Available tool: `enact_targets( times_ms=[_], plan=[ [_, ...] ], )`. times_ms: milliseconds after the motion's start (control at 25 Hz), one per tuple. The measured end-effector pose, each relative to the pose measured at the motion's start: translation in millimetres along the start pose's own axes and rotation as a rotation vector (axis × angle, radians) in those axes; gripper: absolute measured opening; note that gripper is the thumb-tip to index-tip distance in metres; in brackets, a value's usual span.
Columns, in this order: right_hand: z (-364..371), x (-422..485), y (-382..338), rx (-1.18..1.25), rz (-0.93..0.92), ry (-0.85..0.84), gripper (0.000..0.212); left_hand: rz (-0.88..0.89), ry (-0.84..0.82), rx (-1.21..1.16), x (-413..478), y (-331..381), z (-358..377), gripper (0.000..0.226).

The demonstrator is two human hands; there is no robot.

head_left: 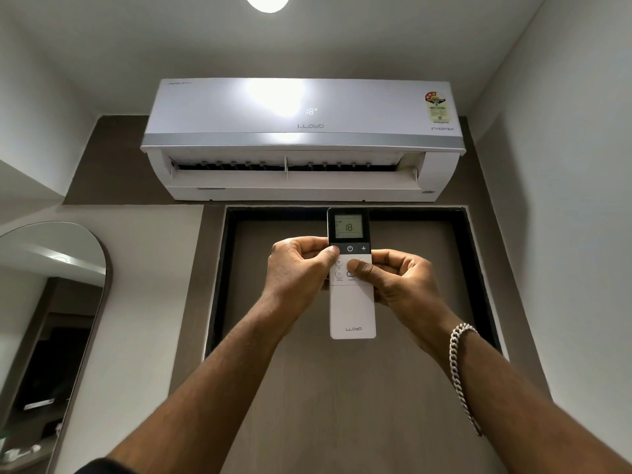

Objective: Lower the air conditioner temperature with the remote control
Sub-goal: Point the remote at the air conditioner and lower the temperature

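A white wall-mounted air conditioner (pixel 302 138) hangs high on the wall, its flap open and its front display reading 18. Below it I hold a slim white remote control (pixel 352 309) upright in both hands, its dark top screen also showing 18. My left hand (pixel 297 271) grips the remote's left edge, thumb resting on the dark button strip left of the power button. My right hand (pixel 400 282) grips the right edge, thumb lying across the white buttons in the middle.
A brown door (pixel 342 388) in a black frame stands straight ahead beneath the unit. An arched mirror (pixel 51 319) hangs on the left wall. A round ceiling light (pixel 267 1) glows overhead. A white wall closes in on the right.
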State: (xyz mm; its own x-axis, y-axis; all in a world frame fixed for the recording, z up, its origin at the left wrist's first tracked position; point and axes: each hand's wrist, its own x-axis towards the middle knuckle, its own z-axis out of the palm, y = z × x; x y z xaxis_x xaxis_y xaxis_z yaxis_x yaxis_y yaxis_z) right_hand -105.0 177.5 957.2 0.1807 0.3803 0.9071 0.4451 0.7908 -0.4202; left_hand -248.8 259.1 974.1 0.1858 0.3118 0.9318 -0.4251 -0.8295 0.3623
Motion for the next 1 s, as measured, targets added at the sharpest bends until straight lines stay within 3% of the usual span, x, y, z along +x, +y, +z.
enact_targets(
  times_ms=[200, 680, 1000],
  plan=[
    [1.2, 0.0, 0.1, -0.014, -0.005, 0.003, 0.021, -0.005, 0.026, 0.01, 0.7, -0.8, 1.8, 0.012],
    [-2.5, -6.1, -4.0, -0.021, -0.014, 0.0, 0.034, -0.003, 0.086, 0.023, -1.8, -1.0, 10.5, 0.003],
    [-6.6, -6.1, -2.2, -0.02, 0.005, 0.023, 0.027, -0.002, 0.096, 0.034, -4.6, 3.1, 16.9, 0.017]
  ],
)
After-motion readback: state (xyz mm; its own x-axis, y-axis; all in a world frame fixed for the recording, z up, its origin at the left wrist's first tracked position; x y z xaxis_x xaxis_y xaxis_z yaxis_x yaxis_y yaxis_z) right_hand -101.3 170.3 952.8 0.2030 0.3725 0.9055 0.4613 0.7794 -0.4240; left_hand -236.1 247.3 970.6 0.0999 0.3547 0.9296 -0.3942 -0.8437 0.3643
